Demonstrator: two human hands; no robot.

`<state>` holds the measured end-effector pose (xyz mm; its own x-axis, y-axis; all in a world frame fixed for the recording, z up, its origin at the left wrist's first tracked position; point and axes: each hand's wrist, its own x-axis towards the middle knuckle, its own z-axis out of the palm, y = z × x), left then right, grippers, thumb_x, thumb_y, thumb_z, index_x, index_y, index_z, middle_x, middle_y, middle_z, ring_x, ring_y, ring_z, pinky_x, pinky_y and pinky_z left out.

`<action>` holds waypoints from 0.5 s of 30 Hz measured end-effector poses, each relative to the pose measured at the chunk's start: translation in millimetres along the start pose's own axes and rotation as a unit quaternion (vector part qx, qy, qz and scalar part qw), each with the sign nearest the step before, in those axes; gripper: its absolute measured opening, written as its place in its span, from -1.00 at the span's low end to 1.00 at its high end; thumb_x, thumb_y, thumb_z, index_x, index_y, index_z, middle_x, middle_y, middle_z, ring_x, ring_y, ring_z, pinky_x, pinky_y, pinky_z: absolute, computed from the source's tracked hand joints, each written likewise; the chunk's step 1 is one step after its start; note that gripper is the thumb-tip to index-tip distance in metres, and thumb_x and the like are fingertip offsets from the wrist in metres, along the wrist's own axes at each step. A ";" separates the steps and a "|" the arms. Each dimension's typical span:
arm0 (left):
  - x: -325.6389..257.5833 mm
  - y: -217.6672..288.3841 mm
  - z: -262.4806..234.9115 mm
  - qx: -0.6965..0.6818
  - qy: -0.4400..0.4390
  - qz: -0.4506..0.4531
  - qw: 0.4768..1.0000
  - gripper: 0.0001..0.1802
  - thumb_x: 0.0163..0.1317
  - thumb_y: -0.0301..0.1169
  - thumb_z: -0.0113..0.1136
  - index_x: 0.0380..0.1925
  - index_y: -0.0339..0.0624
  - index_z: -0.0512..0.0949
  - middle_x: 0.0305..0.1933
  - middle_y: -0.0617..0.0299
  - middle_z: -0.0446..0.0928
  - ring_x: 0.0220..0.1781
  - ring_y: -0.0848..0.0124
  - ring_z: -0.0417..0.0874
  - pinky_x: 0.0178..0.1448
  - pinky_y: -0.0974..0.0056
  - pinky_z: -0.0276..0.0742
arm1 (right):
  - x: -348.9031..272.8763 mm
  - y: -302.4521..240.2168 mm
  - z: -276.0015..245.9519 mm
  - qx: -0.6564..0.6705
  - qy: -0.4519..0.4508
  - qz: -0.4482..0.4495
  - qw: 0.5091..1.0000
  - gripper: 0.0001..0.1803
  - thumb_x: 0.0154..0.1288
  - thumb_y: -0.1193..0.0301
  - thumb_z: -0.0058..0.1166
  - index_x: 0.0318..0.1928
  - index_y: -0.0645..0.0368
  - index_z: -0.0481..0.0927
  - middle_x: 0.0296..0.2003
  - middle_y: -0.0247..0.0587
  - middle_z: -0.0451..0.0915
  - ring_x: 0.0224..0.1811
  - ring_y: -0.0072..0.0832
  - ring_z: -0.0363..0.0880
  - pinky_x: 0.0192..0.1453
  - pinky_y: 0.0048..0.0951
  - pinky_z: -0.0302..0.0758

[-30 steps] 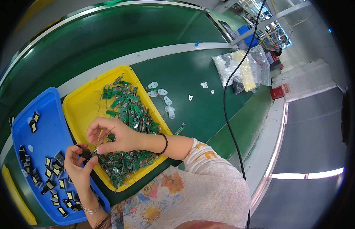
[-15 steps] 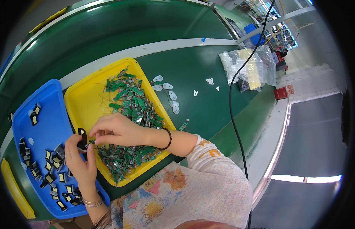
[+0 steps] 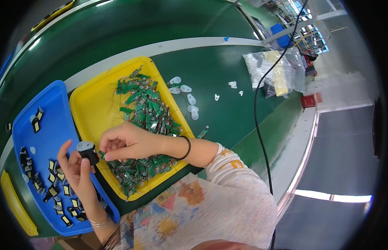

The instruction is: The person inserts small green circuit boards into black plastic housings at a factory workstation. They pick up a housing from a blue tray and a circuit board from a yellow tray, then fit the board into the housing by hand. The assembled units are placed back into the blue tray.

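Between the thumb and fingers of my left hand (image 3: 80,177) is a black plastic housing (image 3: 91,156), its light grey oval end facing up. My right hand (image 3: 129,141) pinches a small green circuit board (image 3: 101,154) close beside the housing; whether the two touch I cannot tell. Under my right hand lies a yellow tray (image 3: 91,102) heaped with green circuit boards (image 3: 150,110) and thin wires. A blue tray (image 3: 46,104) under my left hand holds several black housings (image 3: 54,191) with pale yellow faces.
Grey oval covers (image 3: 191,99) lie right of the yellow tray, and small white pieces (image 3: 232,84) farther right. Clear plastic bags (image 3: 281,71) rest at the bench's far right. A black cable (image 3: 256,112) hangs across the right side. A yellow tray edge (image 3: 16,208) shows at far left.
The black housing has turned in my left hand, so its grey oval end now shows instead of its pale face. My left fingers are spread wider. The right hand stays close by.
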<state>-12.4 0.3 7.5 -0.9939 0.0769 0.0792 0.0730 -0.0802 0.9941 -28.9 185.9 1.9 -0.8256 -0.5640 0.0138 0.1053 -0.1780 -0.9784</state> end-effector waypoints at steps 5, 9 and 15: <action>-1.1 2.2 2.7 -0.137 -0.056 -0.151 0.977 -0.61 0.16 -0.50 -0.03 0.02 -0.24 0.23 -0.30 0.24 0.45 -0.49 0.63 0.34 -0.47 0.59 0.23 | -1.3 4.7 3.6 0.116 0.042 0.018 0.992 -0.86 0.12 0.59 0.06 -0.27 0.26 0.43 -0.44 -0.30 0.51 -0.54 -0.66 0.50 -0.49 -0.69 0.45; -1.0 1.7 1.9 -0.170 -0.092 -0.156 0.968 -0.63 0.16 -0.52 -0.03 0.00 -0.21 0.25 -0.31 0.21 0.47 -0.46 0.60 0.37 -0.42 0.55 0.29 | 0.6 3.8 6.1 0.138 0.074 0.037 0.987 -0.86 0.15 0.54 0.05 -0.27 0.24 0.41 -0.49 -0.35 0.49 -0.58 -0.68 0.48 -0.51 -0.70 0.42; -3.0 -4.6 3.5 -0.150 -0.092 -0.136 0.975 -0.63 0.18 -0.48 -0.02 0.01 -0.17 0.23 -0.32 0.25 0.46 -0.41 0.60 0.37 -0.34 0.52 0.30 | -0.7 0.0 8.9 0.147 0.088 0.032 0.985 -0.86 0.14 0.58 0.04 -0.27 0.26 0.40 -0.52 -0.34 0.48 -0.58 -0.67 0.48 -0.50 -0.70 0.42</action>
<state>-9.5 3.9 2.9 -0.9392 0.3112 -0.1453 -0.2465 -0.3164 0.9160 -23.5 179.1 3.7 -0.8931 -0.4370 -0.1071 0.2940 -0.3867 -0.8741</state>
